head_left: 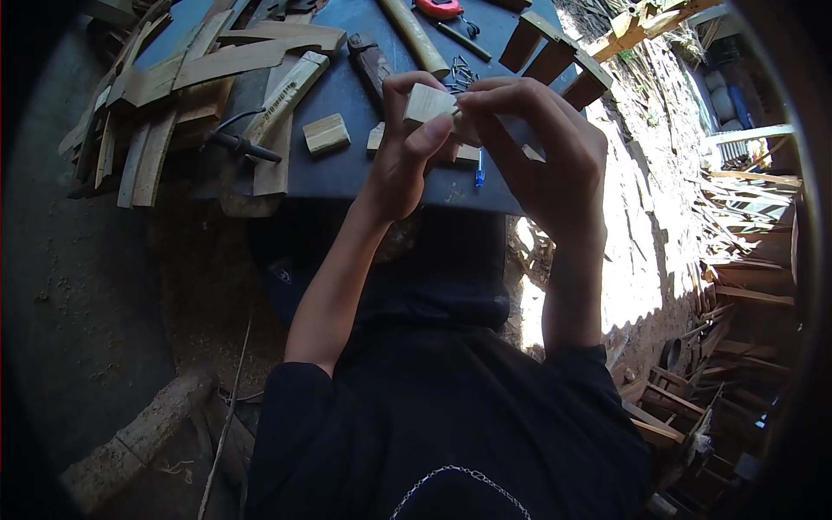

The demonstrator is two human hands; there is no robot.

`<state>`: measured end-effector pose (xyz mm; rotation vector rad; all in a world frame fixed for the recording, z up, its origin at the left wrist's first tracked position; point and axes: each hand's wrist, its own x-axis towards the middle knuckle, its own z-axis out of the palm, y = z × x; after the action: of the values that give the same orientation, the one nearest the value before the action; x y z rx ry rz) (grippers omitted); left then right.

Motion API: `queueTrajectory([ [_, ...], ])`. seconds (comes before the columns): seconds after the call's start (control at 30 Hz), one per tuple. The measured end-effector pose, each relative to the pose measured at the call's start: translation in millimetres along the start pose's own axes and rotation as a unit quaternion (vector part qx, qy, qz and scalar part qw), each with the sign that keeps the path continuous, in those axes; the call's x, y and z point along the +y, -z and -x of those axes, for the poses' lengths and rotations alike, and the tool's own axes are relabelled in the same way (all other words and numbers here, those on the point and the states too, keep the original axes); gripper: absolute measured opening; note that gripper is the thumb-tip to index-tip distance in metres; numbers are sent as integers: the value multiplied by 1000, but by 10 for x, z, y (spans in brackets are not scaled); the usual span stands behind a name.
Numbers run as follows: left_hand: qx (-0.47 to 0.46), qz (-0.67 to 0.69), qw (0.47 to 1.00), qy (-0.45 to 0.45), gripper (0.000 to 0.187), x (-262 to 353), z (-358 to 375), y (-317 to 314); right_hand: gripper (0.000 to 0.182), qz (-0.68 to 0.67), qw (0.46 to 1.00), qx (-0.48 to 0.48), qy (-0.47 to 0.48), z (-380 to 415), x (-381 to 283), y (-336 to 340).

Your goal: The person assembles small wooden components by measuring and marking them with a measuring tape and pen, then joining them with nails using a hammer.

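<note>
A pale, squared wooden block (429, 102) is held up above the front of the table by my left hand (400, 165), its thumb pressed along the near side. My right hand (555, 160) has thumb and fingertips pinched together at the block's right edge; whatever lies between them is too small to make out. Just beyond the hands, several small metal screws or nails (462, 71) lie in a loose pile. A blue pen (479, 169) rests below, between my hands. Another small wooden block (326, 134) sits to the left.
The dark table (325, 184) carries a heap of wooden strips (165, 78) at left and a clamp (243, 147) on its front edge. A round wooden stick (414, 39), a dark wooden piece (368, 68) and a red tape measure (439, 8) lie farther back. Wooden frame pieces (555, 56) stand right.
</note>
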<state>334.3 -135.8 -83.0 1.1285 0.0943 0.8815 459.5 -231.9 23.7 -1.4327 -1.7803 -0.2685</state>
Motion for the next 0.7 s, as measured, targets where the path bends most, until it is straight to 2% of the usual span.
queueTrajectory([
  [0.3,-15,-5,1000,3,50,-6,13,38,14,4,1000,8,19,3,14,-23],
  [0.7,18,-8,1000,-7,47,129,5,-67,14,24,999,-2,26,-25,-26,-20],
])
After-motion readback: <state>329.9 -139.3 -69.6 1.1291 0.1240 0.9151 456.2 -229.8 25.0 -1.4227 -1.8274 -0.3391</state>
